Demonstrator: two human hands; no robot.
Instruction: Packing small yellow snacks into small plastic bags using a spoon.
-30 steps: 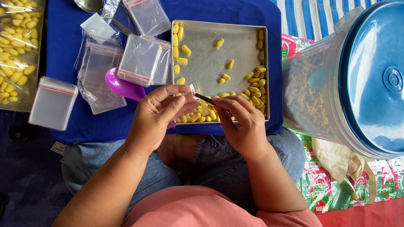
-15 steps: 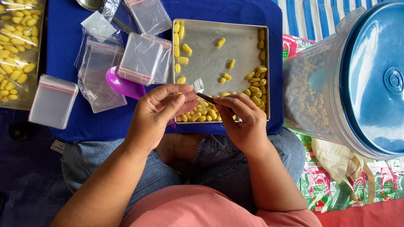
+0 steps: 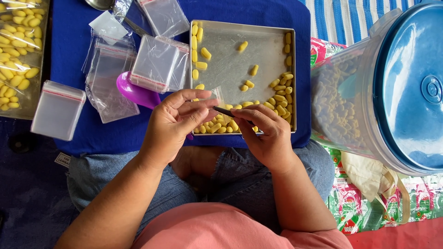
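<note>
A: We note the left hand [image 3: 173,122] pinching a small clear zip bag [image 3: 216,96] between thumb and fingertips, mouth end toward the right hand, its closed end pointing away from us over the tray.

B: Agreed. Our right hand [image 3: 263,133] is closed on a thin dark tool [image 3: 224,111], probably tweezers; we cannot tell whether a capsule sits at its tip. Long axis runs left to right, tip toward the bag. The hands nearly touch.

A: We judge the bag is held at the tip so the two sides can be parted or filled close to the stock.

B: Just beyond both hands lies the square metal tray [image 3: 240,34], yellow capsules [image 3: 277,99] heaped along the edges nearest the right hand. A purple scoop [image 3: 136,93] pokes out beyond the left hand, under a stack of empty bags [image 3: 157,64].

A: Farther left, another bag stack [image 3: 57,110] and filled packets [image 3: 18,55]. Well right of the right hand, a clear tub [image 3: 350,101] of capsules with a blue lid [image 3: 410,87].
</note>
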